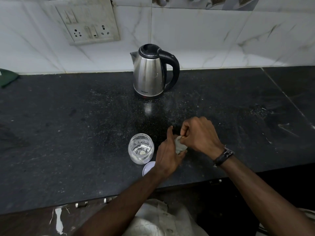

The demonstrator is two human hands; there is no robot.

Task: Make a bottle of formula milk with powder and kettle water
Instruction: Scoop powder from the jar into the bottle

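soft white packet (180,145), probably the powder, is light and crumples easily; left hand (167,155) grips its body, right hand (198,133) pinches the top edge.

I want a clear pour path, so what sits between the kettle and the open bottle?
Nothing: the head view shows only bare counter between kettle and bottle.

Counts on the desk (85,133)

One kettle (150,72), one open bottle (141,148), one round lid (148,167) and one pale packet (179,144) between the fingers of two hands (167,158); one wall socket plate (88,21).
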